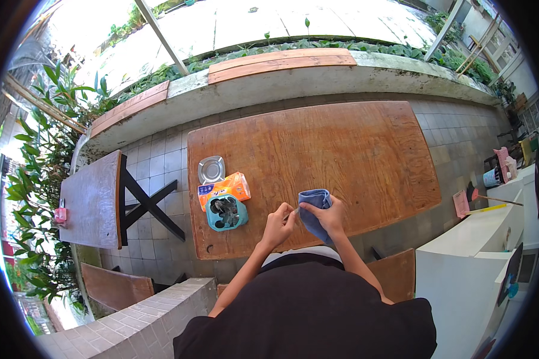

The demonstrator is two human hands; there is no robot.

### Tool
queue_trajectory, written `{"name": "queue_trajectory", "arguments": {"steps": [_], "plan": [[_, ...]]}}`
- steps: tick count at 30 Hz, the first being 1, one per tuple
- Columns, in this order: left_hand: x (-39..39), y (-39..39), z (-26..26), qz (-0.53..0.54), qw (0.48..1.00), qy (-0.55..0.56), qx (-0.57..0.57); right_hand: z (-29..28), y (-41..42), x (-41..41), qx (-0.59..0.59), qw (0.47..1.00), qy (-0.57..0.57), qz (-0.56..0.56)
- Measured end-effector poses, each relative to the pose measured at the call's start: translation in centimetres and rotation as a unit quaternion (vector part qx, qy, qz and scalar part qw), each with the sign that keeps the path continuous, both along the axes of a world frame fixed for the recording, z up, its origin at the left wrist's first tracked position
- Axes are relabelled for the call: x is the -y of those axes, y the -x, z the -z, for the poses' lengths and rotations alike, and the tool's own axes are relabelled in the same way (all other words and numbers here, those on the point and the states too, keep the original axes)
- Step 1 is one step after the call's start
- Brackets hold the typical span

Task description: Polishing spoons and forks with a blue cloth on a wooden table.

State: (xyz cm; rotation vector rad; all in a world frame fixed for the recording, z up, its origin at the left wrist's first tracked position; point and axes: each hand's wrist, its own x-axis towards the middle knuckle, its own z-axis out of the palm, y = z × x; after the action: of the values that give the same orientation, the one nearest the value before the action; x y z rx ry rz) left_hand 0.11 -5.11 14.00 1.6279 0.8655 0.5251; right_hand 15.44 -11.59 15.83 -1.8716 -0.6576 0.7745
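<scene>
My left hand [277,228] pinches a thin metal utensil [291,215], probably a piece of cutlery; most of it is hidden by my fingers and the cloth. A folded blue cloth [311,219] is gripped in my right hand [332,218], against the utensil's far end. Both hands are above the near edge of a worn wooden table [323,148]. To the left of them stands a teal plastic cutlery caddy [240,220] with several metal utensils [225,210] in it. Touching it from behind is an orange tissue pack [234,186], beside a square metal ashtray [211,169].
A second table [92,204] with black crossed legs [152,197] stands at the left. A low wall [278,85] with wooden seat boards runs behind. Near me are a tiled ledge [152,314], a wooden seat [393,273] and a white counter [458,269].
</scene>
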Motion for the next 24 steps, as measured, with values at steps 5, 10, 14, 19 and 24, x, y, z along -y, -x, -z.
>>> {"name": "queue_trajectory", "arguments": {"steps": [5, 10, 14, 19, 24], "plan": [[-0.2, 1.8, -2.5, -0.002, 0.999, -0.009, -0.042, -0.7, 0.1, -0.2, 0.108, 0.993, 0.036, -0.020], [-0.2, 2.6, -2.3, 0.006, 1.000, 0.005, -0.020, -0.1, -0.3, 0.1, 0.205, 0.976, 0.050, -0.058], [-0.5, 2.7, -2.0, 0.002, 1.000, 0.014, -0.020, -0.8, 0.0, 0.1, 0.278, 0.958, 0.032, -0.068], [-0.9, 2.5, -1.7, -0.016, 0.998, 0.043, -0.049, -0.6, 0.6, -0.2, 0.347, 0.935, -0.032, -0.072], [-1.0, 2.3, -2.2, -0.037, 0.995, 0.024, -0.091, 0.3, -0.1, -0.5, 0.429, 0.895, -0.078, -0.090]]}}
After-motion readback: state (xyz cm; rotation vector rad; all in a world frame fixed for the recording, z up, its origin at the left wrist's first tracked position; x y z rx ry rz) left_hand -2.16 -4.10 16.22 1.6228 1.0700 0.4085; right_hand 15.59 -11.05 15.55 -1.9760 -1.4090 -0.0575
